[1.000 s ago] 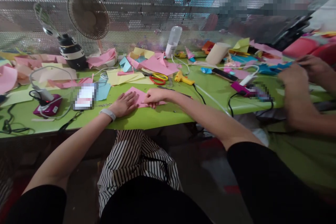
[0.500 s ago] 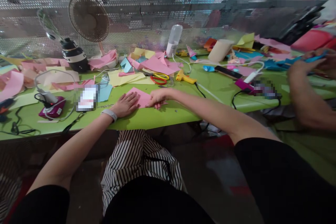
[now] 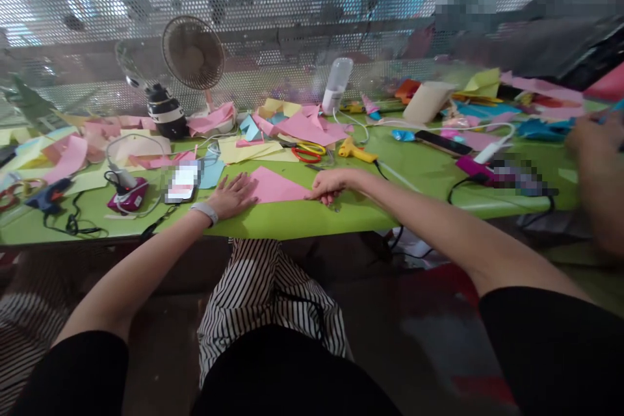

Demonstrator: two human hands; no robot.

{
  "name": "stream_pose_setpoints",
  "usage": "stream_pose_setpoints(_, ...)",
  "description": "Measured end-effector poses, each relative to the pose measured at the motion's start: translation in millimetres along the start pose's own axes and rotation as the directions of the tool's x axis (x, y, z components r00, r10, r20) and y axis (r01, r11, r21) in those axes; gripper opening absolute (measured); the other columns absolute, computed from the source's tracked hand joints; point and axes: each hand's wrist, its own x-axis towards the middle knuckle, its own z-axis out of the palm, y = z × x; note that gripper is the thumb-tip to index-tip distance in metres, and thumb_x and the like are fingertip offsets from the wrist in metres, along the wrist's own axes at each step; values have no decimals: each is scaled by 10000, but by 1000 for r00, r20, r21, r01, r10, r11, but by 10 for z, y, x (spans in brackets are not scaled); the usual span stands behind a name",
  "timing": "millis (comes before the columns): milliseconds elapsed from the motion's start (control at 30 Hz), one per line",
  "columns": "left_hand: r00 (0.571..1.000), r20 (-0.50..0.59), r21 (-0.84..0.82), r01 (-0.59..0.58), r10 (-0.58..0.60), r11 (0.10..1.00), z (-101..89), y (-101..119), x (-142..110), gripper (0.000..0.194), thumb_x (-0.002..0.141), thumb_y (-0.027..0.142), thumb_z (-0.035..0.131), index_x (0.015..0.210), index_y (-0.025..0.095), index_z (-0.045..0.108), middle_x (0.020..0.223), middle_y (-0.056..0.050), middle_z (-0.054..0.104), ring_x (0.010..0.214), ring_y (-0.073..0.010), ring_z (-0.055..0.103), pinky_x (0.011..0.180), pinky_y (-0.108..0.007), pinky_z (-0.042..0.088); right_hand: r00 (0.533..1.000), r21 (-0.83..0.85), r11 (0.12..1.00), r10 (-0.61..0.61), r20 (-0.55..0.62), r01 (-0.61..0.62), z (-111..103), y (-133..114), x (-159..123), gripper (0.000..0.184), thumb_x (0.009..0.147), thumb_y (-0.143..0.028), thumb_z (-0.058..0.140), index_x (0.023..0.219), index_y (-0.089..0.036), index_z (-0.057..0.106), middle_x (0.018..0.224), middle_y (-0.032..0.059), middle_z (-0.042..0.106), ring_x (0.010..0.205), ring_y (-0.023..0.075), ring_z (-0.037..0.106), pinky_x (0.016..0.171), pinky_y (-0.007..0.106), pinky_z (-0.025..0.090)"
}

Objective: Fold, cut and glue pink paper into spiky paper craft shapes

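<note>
A folded sheet of pink paper (image 3: 277, 186), roughly triangular, lies flat on the green tabletop (image 3: 273, 224) in front of me. My left hand (image 3: 231, 196), with a pale band at the wrist, rests palm down and fingers stretched over the paper's left end. At the opposite end, my right hand (image 3: 334, 185) is curled with its fingers closed. Its fingertip touches the paper's right corner, and I see nothing held inside it.
Behind the paper lie scissors (image 3: 309, 153), a yellow glue gun (image 3: 357, 151) and yellow sheets (image 3: 253, 149). A phone (image 3: 184, 181) and power socket (image 3: 127, 195) are at left. A fan (image 3: 194, 52) stands behind. A co-worker's hand (image 3: 592, 133) is at far right.
My right hand has slid right along the pink paper to its corner, uncovering more of the sheet. My left hand stays on the paper. The camera view has shifted left.
</note>
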Motion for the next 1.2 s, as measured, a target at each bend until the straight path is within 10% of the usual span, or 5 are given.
stream_pose_setpoints(333, 996, -80, 100, 41, -33, 994, -47, -389, -489, 598, 1014, 442, 373, 1552, 186, 324, 1609, -149, 303, 1513, -303, 206, 1206, -548, 169, 990, -113, 993, -59, -129, 44, 50, -34, -82, 436, 759, -515, 756, 588, -163, 566, 603, 36, 648, 522, 116, 565, 519, 243, 372)
stream_pose_setpoints(467, 953, -240, 15, -188, 186, 982, -104, -356, -523, 525, 984, 418, 462, 1455, 189, 485, 1533, -144, 450, 1445, -279, 377, 1183, -484, 295, 777, -550, 816, -458, -432, 176, 221, -194, -160, 192, 825, -327, 685, 914, -157, 687, 979, 107, 726, 874, 241, 673, 688, 305, 460)
stream_pose_setpoints(567, 917, -287, -73, -308, 276, 948, -114, -264, -441, 436, 993, 382, 446, 1372, 206, 571, 1424, -119, 577, 1307, -242, 542, 1077, -422, 455, 650, -760, 556, -721, -240, 336, 357, -394, -129, 329, 853, -213, 621, 1176, -157, 642, 1229, 130, 665, 1089, 252, 623, 827, 326, 477)
stream_pose_setpoints(800, 890, -246, 21, -392, 385, 920, -104, -208, -215, 375, 1025, 338, 400, 1289, 198, 626, 1284, -103, 678, 1141, -229, 655, 944, -390, 550, 753, -877, 374, -658, -22, 301, 360, -709, -12, 232, 894, -103, 503, 1031, -117, 690, 1056, 146, 708, 903, 222, 645, 715, 320, 440)
stream_pose_setpoints(1200, 894, -168, 212, -378, 414, 901, -122, -142, -243, 323, 1002, 198, 430, 1279, 168, 594, 1266, -131, 666, 1111, -228, 639, 802, -322, 568, 770, -850, 439, -634, -65, 290, 274, -753, -121, 212, 870, -265, 600, 1012, -148, 706, 1040, 112, 720, 833, 208, 610, 637, 311, 327)
